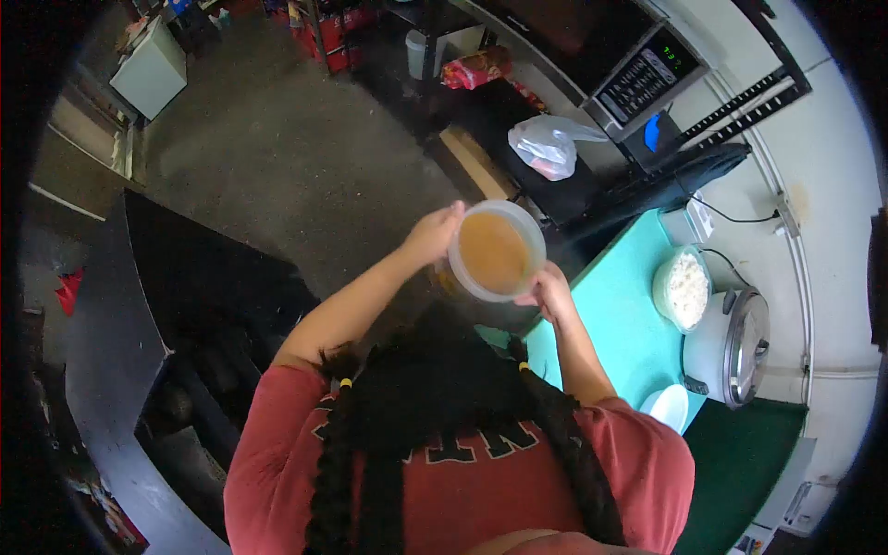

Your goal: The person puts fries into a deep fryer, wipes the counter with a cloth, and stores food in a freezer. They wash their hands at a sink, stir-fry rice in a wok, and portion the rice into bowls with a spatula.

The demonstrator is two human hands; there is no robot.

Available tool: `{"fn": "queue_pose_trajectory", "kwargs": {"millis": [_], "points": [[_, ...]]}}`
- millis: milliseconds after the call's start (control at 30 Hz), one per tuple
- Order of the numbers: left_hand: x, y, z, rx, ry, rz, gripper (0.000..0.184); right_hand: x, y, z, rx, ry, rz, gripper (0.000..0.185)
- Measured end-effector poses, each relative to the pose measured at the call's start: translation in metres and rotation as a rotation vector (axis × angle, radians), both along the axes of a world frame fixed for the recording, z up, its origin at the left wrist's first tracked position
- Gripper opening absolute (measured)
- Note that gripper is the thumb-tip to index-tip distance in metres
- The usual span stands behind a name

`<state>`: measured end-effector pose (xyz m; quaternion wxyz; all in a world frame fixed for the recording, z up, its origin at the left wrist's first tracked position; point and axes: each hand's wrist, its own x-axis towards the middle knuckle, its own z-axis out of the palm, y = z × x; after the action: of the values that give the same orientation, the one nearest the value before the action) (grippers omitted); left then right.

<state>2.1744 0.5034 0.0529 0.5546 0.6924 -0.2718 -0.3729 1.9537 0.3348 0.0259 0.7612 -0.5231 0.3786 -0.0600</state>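
Note:
Between my two hands is a round translucent plastic tub [538,236] holding cloudy orange-brown liquid [493,252]. My left hand [435,235] grips its left side near the rim. On the lower right side, my right hand [551,294] is closed around the wall. The tub is held up in front of my chest, above the dark floor and apart from the counter. Its underside and some of my fingers are hidden.
To the right, a turquoise counter [606,305] bears a tub of white rice [686,289], a large rice cooker [731,347] and a white bowl [668,407]. Ahead, a plastic bag [548,148] rests on a black shelf below a microwave [638,83]. Black furniture [213,268] stands left.

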Motion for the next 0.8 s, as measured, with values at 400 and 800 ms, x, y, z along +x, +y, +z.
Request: {"fn": "queue_pose_trajectory", "kwargs": {"millis": [400, 800], "points": [[0.228, -0.074, -0.063, 0.263, 0.063, 0.061, 0.069, 0.249, -0.096, -0.064, -0.117, 0.151, 0.077, 0.029], [0.385, -0.288, -0.166, 0.180, 0.220, 0.130, 0.054, 0.423, -0.322, -0.139, -0.367, 0.288, -0.082, 0.047]]}}
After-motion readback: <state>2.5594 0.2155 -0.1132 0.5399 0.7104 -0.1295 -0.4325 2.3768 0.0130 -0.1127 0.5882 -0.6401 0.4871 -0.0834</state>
